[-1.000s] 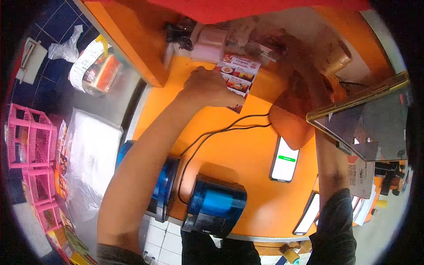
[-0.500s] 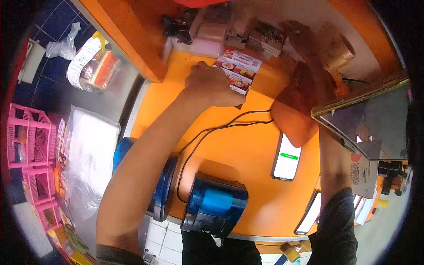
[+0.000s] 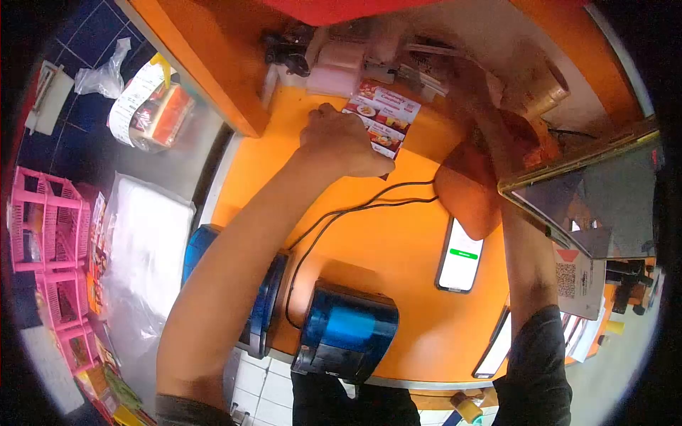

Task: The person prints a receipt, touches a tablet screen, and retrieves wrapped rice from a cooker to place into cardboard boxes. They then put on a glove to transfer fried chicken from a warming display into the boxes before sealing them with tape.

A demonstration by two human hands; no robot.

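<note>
At nine o'clock in the view, a pink plastic rack (image 3: pixel 50 234) is seen, with white sheets in clear plastic (image 3: pixel 145 241) just beside it. A white-and-orange packet in clear wrapping (image 3: pixel 169 117) is placed at ten o'clock. At eight, a blue-and-black plastic machine (image 3: pixel 266 312) is partly covered by the left forearm. At twelve, the left hand (image 3: pixel 341 143) is laid against a red-and-white printed paper leaflet (image 3: pixel 389 126), found at one o'clock on the orange counter (image 3: pixel 419 326); the thumb is spread from the curled fingers, but whether the leaflet is clamped cannot be told. At four, a white-screened rectangular phone (image 3: pixel 458 266) is laid flat. Between one and two, the right hand (image 3: pixel 470 82) is extended over the counter's dim far side; its fingers are blurred, their state undeterminable. At three, a gold-edged dark flat panel (image 3: pixel 614 202) is seen tilted.
</note>
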